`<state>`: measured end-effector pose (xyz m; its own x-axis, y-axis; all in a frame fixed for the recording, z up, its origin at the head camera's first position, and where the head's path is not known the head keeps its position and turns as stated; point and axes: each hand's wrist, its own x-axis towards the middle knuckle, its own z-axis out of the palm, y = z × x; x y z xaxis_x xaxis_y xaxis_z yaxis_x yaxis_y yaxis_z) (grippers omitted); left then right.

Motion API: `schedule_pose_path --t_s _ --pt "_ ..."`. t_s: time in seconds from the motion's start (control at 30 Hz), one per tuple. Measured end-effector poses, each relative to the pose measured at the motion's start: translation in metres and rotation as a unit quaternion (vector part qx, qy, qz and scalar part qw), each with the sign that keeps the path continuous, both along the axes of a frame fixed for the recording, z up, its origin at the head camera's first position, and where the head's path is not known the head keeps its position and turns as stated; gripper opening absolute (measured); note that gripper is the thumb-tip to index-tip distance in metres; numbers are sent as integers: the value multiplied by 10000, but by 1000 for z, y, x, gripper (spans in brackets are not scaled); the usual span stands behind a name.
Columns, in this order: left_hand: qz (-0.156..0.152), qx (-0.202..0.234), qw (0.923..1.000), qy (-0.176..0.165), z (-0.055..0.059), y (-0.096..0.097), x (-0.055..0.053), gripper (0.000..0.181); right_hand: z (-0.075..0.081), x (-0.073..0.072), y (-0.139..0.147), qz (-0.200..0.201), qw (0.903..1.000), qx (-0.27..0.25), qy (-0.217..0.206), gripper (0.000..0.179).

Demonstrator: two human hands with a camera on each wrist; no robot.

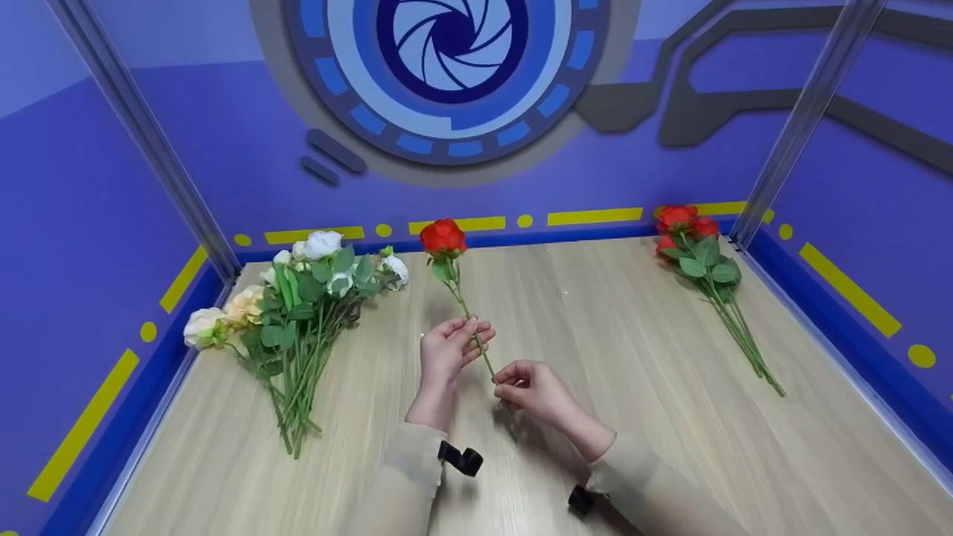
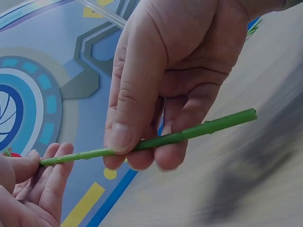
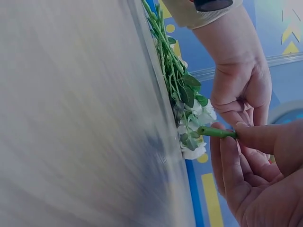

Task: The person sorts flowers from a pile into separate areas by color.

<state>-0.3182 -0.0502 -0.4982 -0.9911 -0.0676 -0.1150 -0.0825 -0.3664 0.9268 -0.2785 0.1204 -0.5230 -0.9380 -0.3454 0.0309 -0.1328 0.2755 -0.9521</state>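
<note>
A single red rose (image 1: 443,237) with a long green stem is held above the middle of the table, bloom toward the back wall. My left hand (image 1: 450,350) pinches the stem partway down, between thumb and fingers. Lower on the stem, my right hand (image 1: 540,394) pinches it between thumb and fingertips. In the left wrist view, the bare stem end (image 2: 232,120) sticks out past the right hand (image 2: 170,85), while the left hand (image 2: 28,189) grips farther up. The right wrist view shows the cut end of the stem (image 3: 210,132) beside the right fingers.
On the left lies a bunch of white and peach flowers (image 1: 298,313) with long stems. A smaller bunch of red roses (image 1: 700,253) lies at the back right of the wooden table (image 1: 610,327). Blue-purple panels (image 1: 186,149) enclose the back and sides.
</note>
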Motion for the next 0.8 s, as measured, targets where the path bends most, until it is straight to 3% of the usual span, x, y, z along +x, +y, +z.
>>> schedule_pose_path --t_s 0.27,0.37,0.47,0.57,0.7,0.8 --pt "-129 -554 9983 146 3 -14 -3 29 3 -3 8 -74 10000 14 -23 18" --pt "86 -970 9951 149 4 -28 -6 30 7 -7 14 -140 9998 -78 -79 19" --pt "547 -1450 9878 175 3 -46 -11 28 13 -12 22 -261 9994 -174 -169 21" --pt "1175 -1995 9725 238 0 -65 -16 26 20 -16 32 -449 9986 -173 -206 22" --pt "1996 -2990 9328 238 -4 -90 -18 24 31 -22 48 -751 9971 -53 -122 21" --pt "2351 -3438 9090 124 -5 -107 -15 26 37 -28 61 -1015 9948 98 -18 20"
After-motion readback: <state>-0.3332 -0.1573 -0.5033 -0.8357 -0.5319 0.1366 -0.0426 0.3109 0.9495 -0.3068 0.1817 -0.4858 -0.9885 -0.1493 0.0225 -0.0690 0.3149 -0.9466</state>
